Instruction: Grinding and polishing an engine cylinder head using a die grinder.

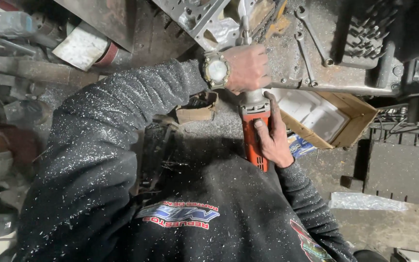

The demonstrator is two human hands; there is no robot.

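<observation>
Both hands, left hand [248, 67] and right hand [271, 136], clamp fingers around the orange grinder [254, 131], pointing straight away.

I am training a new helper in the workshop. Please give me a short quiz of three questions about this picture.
1. True or false: the left hand grips the front of the grinder.
2. Which hand holds the orange body of the grinder?
A. left hand
B. right hand
C. neither
3. Fill in: on the left wrist sits a ____.

Key:
1. True. The left hand is closed around the grey front part.
2. B. The right hand wraps the orange body, thumb on top.
3. Watch. Extra note: wrenches lie on the metal table beyond the hands, and metal chips cover the dark sleeves.
</observation>
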